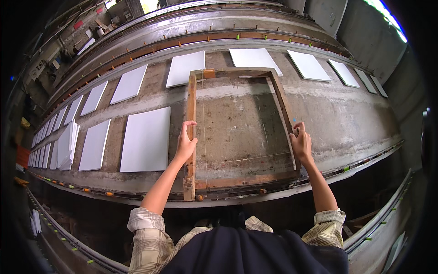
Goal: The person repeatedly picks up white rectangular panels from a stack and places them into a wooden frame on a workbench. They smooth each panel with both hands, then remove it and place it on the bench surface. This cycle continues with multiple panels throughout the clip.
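A rectangular wooden frame (238,72) lies flat on a long stained concrete bench (342,114). My left hand (185,144) grips the frame's left rail about halfway along it. My right hand (301,141) holds the right rail near its front end. Inside the frame the bench surface is bare, with thin strings or scratch lines crossing it. A white square tile (147,139) lies just left of the frame, close to my left hand.
Two rows of white tiles (185,67) run along the bench to the left and right. A small stack of tiles (68,146) leans at the left. Metal rails (137,194) border the bench front and back. A dark gap lies between me and the bench.
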`<move>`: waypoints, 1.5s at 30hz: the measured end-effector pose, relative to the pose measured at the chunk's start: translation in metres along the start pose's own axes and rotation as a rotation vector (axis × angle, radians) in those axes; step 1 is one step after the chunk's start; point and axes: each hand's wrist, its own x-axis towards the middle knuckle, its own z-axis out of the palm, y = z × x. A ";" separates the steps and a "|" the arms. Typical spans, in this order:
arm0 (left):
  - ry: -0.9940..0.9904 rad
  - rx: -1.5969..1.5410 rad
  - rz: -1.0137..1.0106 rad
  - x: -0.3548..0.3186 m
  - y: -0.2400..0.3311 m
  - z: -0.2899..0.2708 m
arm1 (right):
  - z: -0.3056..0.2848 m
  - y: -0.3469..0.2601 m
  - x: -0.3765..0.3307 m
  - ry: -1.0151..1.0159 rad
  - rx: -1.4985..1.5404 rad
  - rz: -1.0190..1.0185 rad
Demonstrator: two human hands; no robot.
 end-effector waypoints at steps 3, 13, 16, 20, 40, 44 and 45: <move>0.026 0.021 0.008 -0.002 0.001 0.005 | 0.000 -0.001 0.000 0.035 0.030 -0.031; 0.014 0.046 -0.005 -0.005 -0.002 0.010 | -0.010 -0.008 0.000 -0.041 -0.081 0.005; -0.001 0.077 0.002 -0.009 -0.009 0.008 | -0.009 -0.015 0.002 -0.088 -0.136 0.022; -0.023 0.146 -0.008 -0.012 -0.006 0.011 | 0.003 0.000 -0.004 -0.043 -0.148 -0.036; 0.008 0.306 0.038 -0.016 -0.002 0.016 | 0.010 0.007 -0.027 0.096 -0.369 -0.201; 0.007 0.284 0.042 -0.011 0.000 0.016 | 0.006 0.001 -0.023 0.214 -0.576 -0.269; 0.016 0.292 0.039 -0.013 0.000 0.013 | 0.010 -0.008 -0.022 0.202 -0.562 -0.215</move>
